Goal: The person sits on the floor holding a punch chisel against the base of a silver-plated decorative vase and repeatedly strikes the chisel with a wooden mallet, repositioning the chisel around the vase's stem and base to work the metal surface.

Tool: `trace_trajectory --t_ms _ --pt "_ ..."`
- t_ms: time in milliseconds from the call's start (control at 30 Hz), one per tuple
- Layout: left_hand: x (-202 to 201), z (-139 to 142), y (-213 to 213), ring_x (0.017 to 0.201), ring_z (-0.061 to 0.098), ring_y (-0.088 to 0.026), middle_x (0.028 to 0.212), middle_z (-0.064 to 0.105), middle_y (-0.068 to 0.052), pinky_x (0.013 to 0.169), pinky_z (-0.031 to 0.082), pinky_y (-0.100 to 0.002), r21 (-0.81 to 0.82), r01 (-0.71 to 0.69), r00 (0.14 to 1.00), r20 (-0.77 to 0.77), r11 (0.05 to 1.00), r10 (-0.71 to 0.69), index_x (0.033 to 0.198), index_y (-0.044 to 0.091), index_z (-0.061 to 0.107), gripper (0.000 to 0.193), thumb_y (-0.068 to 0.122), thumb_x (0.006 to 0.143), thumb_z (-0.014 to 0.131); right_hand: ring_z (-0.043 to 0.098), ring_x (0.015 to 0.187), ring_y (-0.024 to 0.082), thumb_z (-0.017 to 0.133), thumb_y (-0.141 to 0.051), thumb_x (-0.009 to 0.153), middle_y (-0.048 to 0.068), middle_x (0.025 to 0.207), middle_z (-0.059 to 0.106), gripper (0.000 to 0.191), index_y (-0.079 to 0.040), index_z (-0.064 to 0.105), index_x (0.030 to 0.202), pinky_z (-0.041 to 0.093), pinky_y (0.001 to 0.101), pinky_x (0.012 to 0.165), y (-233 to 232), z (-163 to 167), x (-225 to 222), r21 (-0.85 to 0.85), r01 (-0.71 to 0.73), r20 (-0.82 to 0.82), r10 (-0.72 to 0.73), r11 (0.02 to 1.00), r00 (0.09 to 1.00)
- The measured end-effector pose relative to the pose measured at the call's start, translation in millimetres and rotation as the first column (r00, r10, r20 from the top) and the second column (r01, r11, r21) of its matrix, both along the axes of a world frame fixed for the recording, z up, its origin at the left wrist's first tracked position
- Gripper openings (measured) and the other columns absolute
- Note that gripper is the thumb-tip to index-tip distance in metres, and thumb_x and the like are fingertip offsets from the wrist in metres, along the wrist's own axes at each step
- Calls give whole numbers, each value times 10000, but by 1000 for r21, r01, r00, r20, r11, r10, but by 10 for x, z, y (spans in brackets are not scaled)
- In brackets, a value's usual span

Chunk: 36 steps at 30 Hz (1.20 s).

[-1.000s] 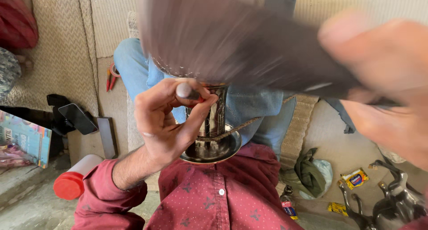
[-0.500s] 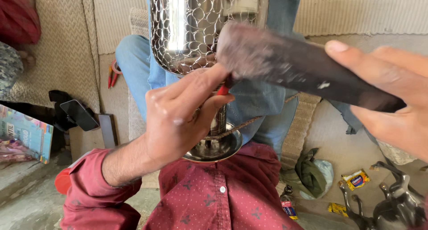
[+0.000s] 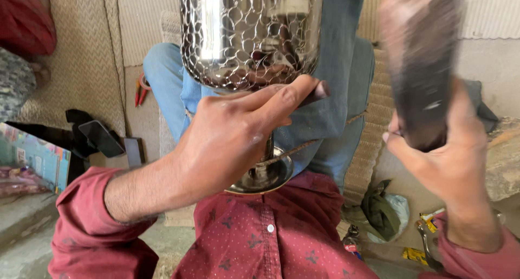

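Two hands busy: left hand (image 3: 227, 143) now clamps fingers around goblet (image 3: 249, 35) stem; right hand (image 3: 449, 160), fingers gripping dark block (image 3: 422, 68), swings clear, upright.

Silver scale-patterned goblet (image 3: 250, 35); maroon dotted shirt (image 3: 271, 235); blue jeans (image 3: 173, 89).

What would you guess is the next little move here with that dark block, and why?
Probably bring the dark block back down against the hammered metal vessel. The right hand holds it raised and blurred, apart from the vessel, while the left hand grips the vessel at its stem and braces it.
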State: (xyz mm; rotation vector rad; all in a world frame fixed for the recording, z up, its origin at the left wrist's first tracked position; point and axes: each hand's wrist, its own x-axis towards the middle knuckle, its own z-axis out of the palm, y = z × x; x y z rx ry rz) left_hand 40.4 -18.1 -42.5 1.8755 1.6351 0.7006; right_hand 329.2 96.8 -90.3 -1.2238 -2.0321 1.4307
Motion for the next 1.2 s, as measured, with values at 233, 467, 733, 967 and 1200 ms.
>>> trace_trajectory --t_ms 233,467,733,967,1200 --pt "-36 14 66 872 764 -218 1142 758 -30 611 582 -357 -64 127 989 -64 990 -131 1489 116 524 716 -37 803 662 653 818 136 775 120 912 79 925 647 639 6 405 1420 557 269 766 -398 -176 122 -54 103 -83 -108 993 991" --pt "-62 -5 76 888 762 -226 1220 760 -19 670 601 -354 -6 158 987 -22 987 -158 1467 125 558 724 -105 782 595 645 841 119 739 125 895 69 1003 620 889 -17 151 1547 576 262 761 -666 -277 243 -120 332 -229 -351 936 908" --pt "-96 39 116 866 772 -210 1187 748 -41 629 592 -366 -56 241 971 10 969 -241 1474 104 524 735 -67 768 639 671 819 218 794 102 766 197 980 657 1027 -90 178 1565 561 331 724 -729 -382 253 377 -5 111 -40 926 993" --pt "-113 117 251 833 775 -255 1267 724 -107 574 587 -380 -28 345 937 -44 938 -346 1426 57 542 749 -70 692 623 630 859 114 759 66 834 60 950 627 781 10 383 1516 538 283 806 -982 -492 220 -31 152 -72 -154 988 985" --pt "-68 133 427 707 752 -297 977 762 -119 569 593 -399 5 566 809 -198 824 -554 1369 48 627 562 22 811 683 626 837 119 733 88 856 61 935 633 759 29 361 1515 550 276 815 -1406 -810 211 -7 342 -37 -342 940 939"
